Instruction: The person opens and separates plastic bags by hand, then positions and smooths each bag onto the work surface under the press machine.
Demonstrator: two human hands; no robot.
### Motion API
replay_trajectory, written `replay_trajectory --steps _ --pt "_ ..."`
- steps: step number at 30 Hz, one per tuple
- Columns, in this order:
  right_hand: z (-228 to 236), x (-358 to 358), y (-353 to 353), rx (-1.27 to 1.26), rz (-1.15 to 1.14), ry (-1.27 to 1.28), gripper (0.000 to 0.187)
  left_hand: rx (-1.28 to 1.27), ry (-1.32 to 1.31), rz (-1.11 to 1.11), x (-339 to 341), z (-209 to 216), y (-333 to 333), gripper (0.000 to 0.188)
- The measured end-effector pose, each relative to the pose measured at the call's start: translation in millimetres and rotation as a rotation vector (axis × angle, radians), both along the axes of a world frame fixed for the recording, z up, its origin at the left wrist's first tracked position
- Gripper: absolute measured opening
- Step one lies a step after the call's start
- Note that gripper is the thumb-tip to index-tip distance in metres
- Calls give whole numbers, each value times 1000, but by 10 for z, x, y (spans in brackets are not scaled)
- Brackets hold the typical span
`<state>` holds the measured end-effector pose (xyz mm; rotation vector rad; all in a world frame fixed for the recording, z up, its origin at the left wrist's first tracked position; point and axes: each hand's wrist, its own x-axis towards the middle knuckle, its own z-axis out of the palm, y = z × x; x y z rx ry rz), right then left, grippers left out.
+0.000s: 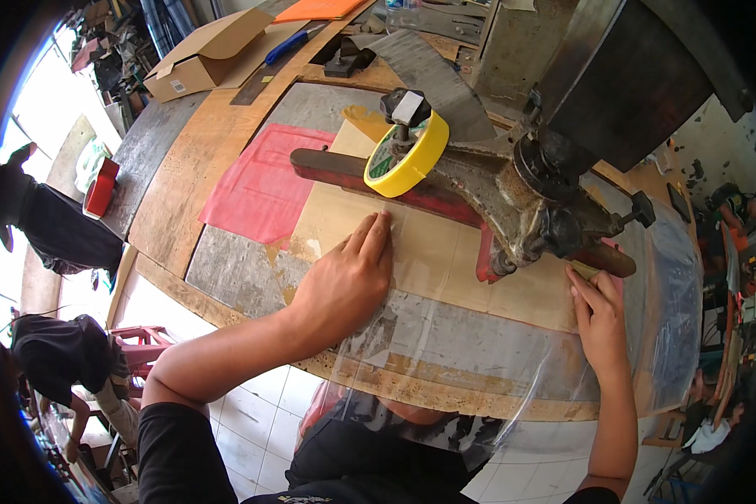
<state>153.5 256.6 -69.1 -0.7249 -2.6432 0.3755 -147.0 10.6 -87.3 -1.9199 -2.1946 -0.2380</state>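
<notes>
A long brown card sheet (428, 267) lies across the worktable, with a clear plastic sheet (445, 359) over part of it and hanging past the near edge. My left hand (349, 273) rests on the card's left part, fingers stretched out and lying close together. At the card's right end, my right hand (598, 312) touches the edge with extended fingertips, beside a small yellowish piece (583, 270). What lies under those fingertips is partly hidden. Just beyond both hands, a dark-and-red bar (336, 168) crosses above the card, joined to a worn metal clamp arm (491, 181).
A yellow tape roll (433, 155) hangs on the clamp's knob. Pink-red sheet (260, 181) lies left of the card. Farther back are a cardboard box (195, 63) and a blue-handled cutter (286, 48). A red tape roll (101, 189) stands on the left edge.
</notes>
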Motion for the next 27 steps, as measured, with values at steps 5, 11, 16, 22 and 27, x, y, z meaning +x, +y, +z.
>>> replay_trajectory --steps 5,11,16,22,27 --pt "-2 6 0 -8 0 -3 37 20 27 -16 -3 6 9 49" --pt "3 -6 -17 -4 -1 -5 36 37 40 -33 -16 7 8 48" --pt "-15 18 4 5 -2 -11 36 52 -3 -38 -22 10 15 46" --pt "-56 43 26 -5 -19 -13 37 28 -48 1 2 35 25 45" --pt "-39 59 24 3 -32 -17 36 103 -29 -34 -18 -23 57 37"
